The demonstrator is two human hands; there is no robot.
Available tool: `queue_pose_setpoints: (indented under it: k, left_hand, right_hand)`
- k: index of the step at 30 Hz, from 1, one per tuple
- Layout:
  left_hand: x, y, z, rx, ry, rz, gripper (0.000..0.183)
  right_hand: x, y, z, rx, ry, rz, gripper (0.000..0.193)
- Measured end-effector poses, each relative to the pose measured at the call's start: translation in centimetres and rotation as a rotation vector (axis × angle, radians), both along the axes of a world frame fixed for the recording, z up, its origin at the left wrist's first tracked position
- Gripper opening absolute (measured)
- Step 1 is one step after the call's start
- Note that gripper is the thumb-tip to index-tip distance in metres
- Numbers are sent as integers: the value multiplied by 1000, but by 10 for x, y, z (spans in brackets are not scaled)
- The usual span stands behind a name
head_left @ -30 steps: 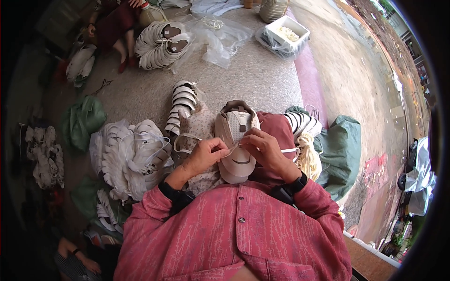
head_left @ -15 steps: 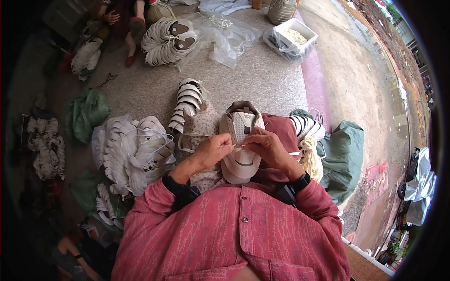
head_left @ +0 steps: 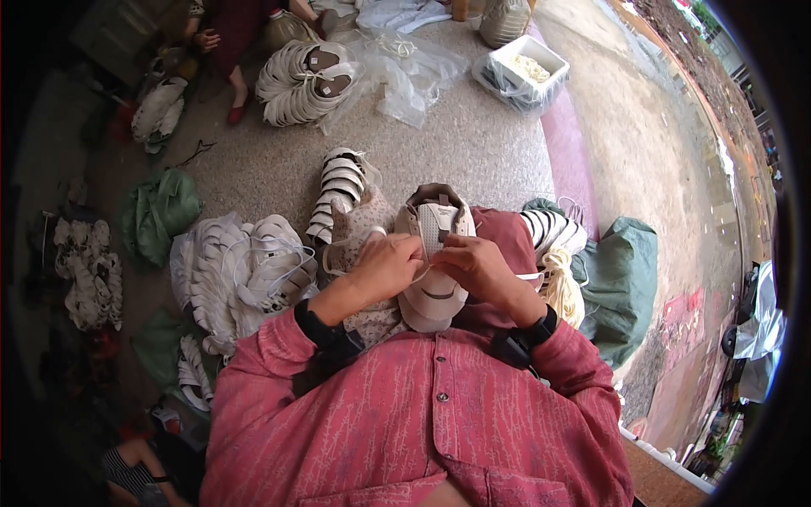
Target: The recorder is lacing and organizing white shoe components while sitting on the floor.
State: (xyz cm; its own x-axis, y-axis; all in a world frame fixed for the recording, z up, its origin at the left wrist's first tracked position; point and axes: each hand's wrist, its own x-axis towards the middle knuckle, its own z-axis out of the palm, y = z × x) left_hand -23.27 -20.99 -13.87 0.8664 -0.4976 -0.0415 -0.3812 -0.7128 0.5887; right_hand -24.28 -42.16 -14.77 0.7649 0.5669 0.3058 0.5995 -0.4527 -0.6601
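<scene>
A pale beige shoe upper (head_left: pixel 432 302) rests across my lap, its toe toward me and its dark-lined collar pointing away. Both my hands meet over its eyelet area. The fingers of my left hand (head_left: pixel 387 266) pinch a thin cream shoelace (head_left: pixel 424 272) at the left eyelet edge. On the opposite side, my right hand (head_left: pixel 478 265) has thumb and forefinger closed at the lace by the right edge; the exact grip is partly hidden. Floral cloth (head_left: pixel 365 218) lies left of the shoe, and maroon cloth (head_left: pixel 504 237) is on its right.
Stacked white shoe uppers (head_left: pixel 245 270) lie to my left, with another stack (head_left: pixel 338 190) ahead. Cream laces (head_left: pixel 559 283) hang at right beside a green sack (head_left: pixel 621 279). Farther off are a lined white tub (head_left: pixel 532 72), plastic sheeting (head_left: pixel 414 80) and a seated person (head_left: pixel 224 51).
My left hand has turned, its thumb now raised, while staying by the lace. My right hand has shifted slightly inward. In the background, the seated person's leg has moved.
</scene>
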Motion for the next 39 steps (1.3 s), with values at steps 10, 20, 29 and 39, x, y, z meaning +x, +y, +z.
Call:
queue_pose_setpoints:
  k: [10,20,29,39]
  left_hand:
    - [40,12,12,-8,-103,-487,39]
    - [30,17,-16,-303,-102,-404,24]
    - [17,19,-24,-472,-141,-337,21]
    - [15,19,-25,-502,-94,-284,20]
  right_hand:
    - [11,8,7,-16,285,16,10]
    - [32,2,3,-47,464,162,14]
    - [41,6,3,-44,636,177,14]
    - [35,10,-3,-141,423,234,12]
